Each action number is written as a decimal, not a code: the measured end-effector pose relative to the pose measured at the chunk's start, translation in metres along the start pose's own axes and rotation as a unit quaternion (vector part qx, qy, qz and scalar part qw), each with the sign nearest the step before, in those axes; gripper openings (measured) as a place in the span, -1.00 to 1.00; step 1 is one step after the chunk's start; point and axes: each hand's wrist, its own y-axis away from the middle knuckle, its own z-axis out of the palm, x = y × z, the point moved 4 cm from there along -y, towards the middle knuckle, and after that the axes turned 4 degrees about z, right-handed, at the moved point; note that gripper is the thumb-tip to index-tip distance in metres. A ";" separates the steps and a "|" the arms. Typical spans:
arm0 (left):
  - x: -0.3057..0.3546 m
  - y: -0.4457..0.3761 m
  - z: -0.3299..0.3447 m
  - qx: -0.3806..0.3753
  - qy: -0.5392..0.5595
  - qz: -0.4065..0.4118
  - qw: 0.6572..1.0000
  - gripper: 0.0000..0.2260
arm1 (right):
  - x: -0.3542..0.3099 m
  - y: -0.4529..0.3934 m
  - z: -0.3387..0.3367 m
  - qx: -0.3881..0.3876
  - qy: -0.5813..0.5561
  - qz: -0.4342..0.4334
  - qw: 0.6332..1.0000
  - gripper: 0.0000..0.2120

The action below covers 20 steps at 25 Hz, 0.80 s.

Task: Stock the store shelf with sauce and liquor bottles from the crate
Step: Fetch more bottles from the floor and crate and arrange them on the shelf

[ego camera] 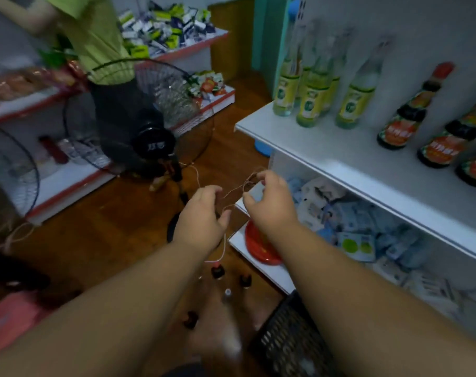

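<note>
Still Tangled in String, Bottles Wait Below

Right now both hands are up in front of the body, busy with a thin string (pixel 239 187). The left hand (pixel 201 216) pinches one end with its fingers curled. The right hand (pixel 270 204) pinches the other end, a little higher up. The string runs between them and hangs down under the left hand.

The bottles on the floor (pixel 231 281) stand straight below the two hands, with their caps pointing up. They are about the same way off from either hand. The black crate (pixel 288 336) sits below the right arm, down and to the right of the grip.

The top shelf (pixel 326 148) lies off to the right of the right hand and a bit above it. Clear bottles (pixel 307 96) and dark sauce bottles (pixel 402 123) already stand on it.

I think the hands must let go of the string first. Then a hand has to go straight down to a bottle, and up and right to the shelf. The right hand is nearer the shelf.
</note>
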 end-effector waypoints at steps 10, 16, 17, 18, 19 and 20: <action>-0.201 0.040 0.008 -0.147 -0.053 -0.038 0.987 -0.65 | 0.016 0.065 0.182 -0.112 0.016 0.081 0.990 -0.60; -0.299 0.083 0.105 -0.235 -0.025 -0.149 0.960 -0.62 | 0.097 0.083 0.310 -0.200 0.030 0.143 0.969 -0.62; -0.319 0.092 0.127 -0.239 -0.019 -0.171 0.956 -0.63 | 0.118 0.089 0.339 -0.216 0.030 0.152 0.964 -0.62; -0.339 0.100 0.152 -0.244 -0.012 -0.192 0.951 -0.65 | 0.141 0.094 0.366 -0.227 0.032 0.164 0.959 -0.63; -0.356 0.108 0.174 -0.245 -0.005 -0.214 0.946 -0.66 | 0.163 0.099 0.390 -0.238 0.036 0.175 0.955 -0.65; -0.375 0.117 0.195 -0.245 -0.001 -0.238 0.940 -0.66 | 0.185 0.105 0.414 -0.254 0.043 0.184 0.949 -0.66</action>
